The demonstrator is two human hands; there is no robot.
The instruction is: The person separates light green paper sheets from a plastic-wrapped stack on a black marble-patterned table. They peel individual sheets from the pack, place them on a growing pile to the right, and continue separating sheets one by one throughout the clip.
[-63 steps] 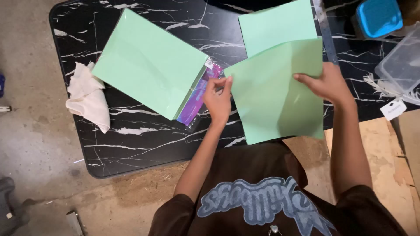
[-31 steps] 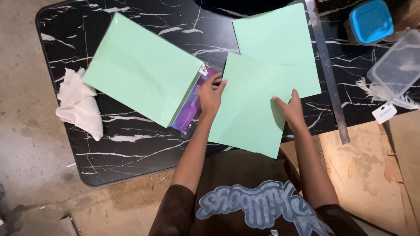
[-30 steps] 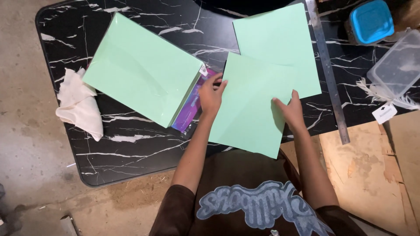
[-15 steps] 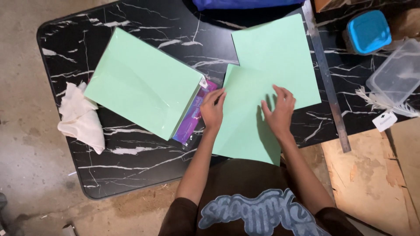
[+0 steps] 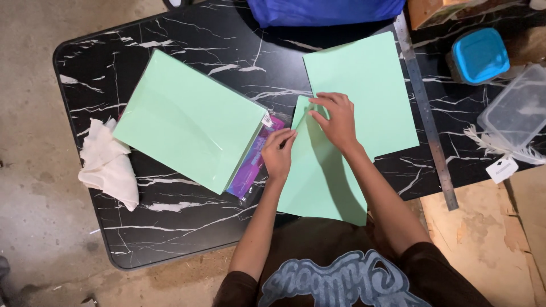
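A light green paper sheet [image 5: 324, 182] lies on the black marbled table [image 5: 187, 34], reaching past its near edge. My left hand [image 5: 278, 154] presses the sheet's left edge with its fingertips. My right hand [image 5: 336, 120] pinches the sheet's far left corner, which is lifted and bent over. A second green sheet [image 5: 364, 91] lies flat beyond it, partly under my right hand. To the left sits a pack of green paper [image 5: 187, 119] in a clear wrapper with a purple strip [image 5: 253, 167] showing.
A crumpled white cloth [image 5: 108, 165] lies at the table's left edge. A long metal ruler [image 5: 426, 113] runs down the right side. A blue-lidded tub [image 5: 480, 55], a clear plastic box [image 5: 520, 111] and a white tag [image 5: 501, 169] are at far right. Something blue [image 5: 324, 10] sits at the far edge.
The near sheet was slid left and squared in front of me. My right hand moved from its right edge up to the far left corner and bent that corner over.
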